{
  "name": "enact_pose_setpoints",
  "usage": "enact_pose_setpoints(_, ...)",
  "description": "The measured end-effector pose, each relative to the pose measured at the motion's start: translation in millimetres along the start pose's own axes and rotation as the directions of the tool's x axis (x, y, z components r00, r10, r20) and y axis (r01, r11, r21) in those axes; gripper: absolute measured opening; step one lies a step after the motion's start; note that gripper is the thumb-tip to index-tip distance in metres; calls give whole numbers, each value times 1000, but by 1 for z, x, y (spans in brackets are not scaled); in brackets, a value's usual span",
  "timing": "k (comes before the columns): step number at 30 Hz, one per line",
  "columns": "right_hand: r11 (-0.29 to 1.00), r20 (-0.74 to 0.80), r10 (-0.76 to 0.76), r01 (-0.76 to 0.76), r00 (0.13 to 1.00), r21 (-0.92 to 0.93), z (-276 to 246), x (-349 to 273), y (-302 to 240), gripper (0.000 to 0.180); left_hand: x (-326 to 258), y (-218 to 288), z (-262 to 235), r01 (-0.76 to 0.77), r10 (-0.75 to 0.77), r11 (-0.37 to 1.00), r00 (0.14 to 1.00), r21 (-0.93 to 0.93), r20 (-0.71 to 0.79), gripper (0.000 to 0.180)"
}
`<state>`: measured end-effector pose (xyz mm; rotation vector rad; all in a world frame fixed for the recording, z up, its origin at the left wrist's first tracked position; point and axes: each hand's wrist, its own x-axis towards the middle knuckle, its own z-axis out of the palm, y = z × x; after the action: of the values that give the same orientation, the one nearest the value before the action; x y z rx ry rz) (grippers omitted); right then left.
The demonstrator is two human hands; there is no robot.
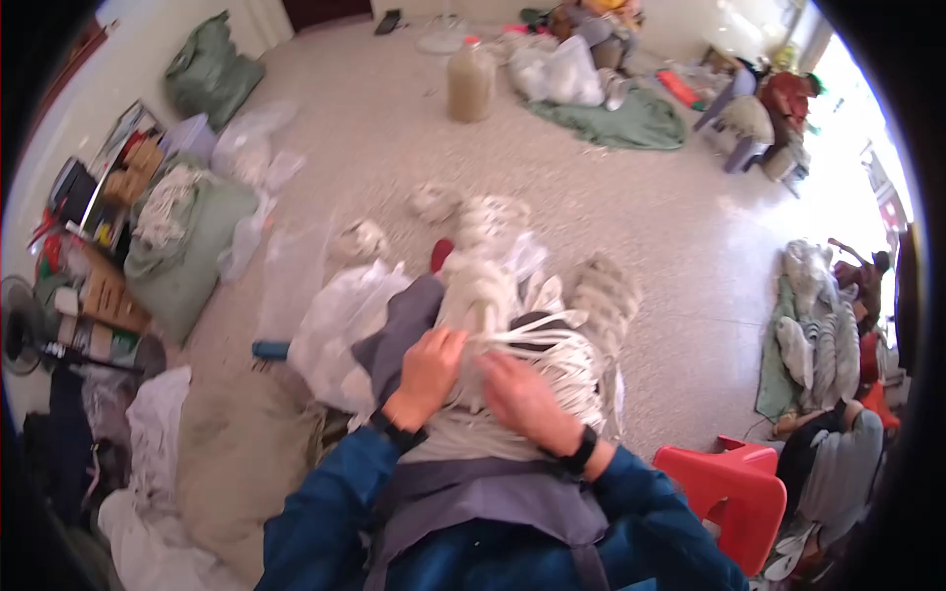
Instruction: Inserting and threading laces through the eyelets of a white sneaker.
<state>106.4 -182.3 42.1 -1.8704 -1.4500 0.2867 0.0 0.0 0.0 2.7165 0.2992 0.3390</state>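
A bundle of white cords (567,369) lies across my lap, over a dark grey apron (483,497). Several strands fan out to the right from a point between my two hands. My left hand (427,377) is closed, its thumb and fingers pinching the white cord where the strands meet. Just right of it, my right hand (527,399) is curled closed at the same strands; its fingertips are slightly blurred. A thick off-white coil (478,286) stretches away beyond my hands. What lies under my fingers is hidden.
A white plastic bag (340,340) lies at my left, a red stool (724,492) at my right. Further off are a large jug (471,84), a green sack (182,266) and more coils (606,295) on the floor. Other people sit at the far side and right.
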Motion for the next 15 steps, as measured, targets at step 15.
enact_pose_setpoints(15,901,169,-51,118,984,-417,2,14,2,30,12,42,-4,126,-121,991,988,48,-95,41)
